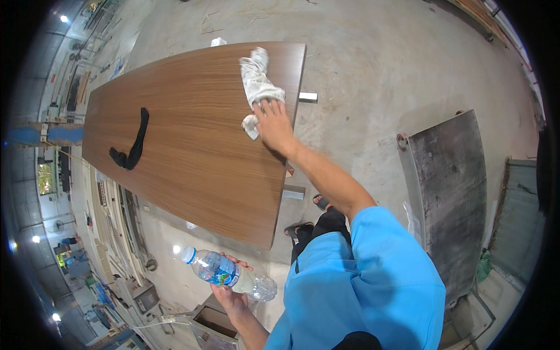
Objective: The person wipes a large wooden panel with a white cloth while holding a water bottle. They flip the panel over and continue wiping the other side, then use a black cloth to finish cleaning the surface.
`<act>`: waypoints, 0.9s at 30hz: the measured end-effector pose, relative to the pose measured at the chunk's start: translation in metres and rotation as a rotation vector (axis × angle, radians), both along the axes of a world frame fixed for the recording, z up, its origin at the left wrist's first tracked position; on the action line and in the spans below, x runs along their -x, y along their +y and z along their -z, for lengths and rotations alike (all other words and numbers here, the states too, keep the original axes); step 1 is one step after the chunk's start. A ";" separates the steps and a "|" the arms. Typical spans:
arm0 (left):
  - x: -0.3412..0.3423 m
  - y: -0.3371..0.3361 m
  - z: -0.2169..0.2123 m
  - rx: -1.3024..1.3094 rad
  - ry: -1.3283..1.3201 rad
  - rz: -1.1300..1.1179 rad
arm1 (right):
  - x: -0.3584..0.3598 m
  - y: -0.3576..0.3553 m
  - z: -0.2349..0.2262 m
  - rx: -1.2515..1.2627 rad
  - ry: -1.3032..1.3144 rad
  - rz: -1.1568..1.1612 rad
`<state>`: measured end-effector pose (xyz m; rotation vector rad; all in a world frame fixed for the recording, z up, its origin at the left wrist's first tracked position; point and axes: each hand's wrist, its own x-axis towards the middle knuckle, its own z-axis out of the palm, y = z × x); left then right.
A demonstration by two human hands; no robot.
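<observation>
My left hand is wrapped round a clear plastic bottle with a blue cap and a blue label. The bottle lies tilted, its cap toward the left, and some pale liquid shows inside. A crumpled white rag rests on a large brown wood-grain panel, close to the panel's right end. My right hand presses on the rag's near part with fingers bent over the cloth. Farther left on the same panel lies a long black piece of cloth, bent into a hook shape.
Metal supports stick out from under the panel. A dark metal-topped bench stands at the right. Below the bottle is an open metal box. Long profiles and machinery line the left. My sandalled feet stand beside the panel's right end.
</observation>
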<state>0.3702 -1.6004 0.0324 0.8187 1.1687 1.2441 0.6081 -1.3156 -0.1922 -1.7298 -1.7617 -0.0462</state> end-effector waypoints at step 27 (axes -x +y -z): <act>0.051 -0.111 0.022 0.063 -0.098 -0.375 | 0.170 -0.134 0.013 0.158 -0.179 -1.025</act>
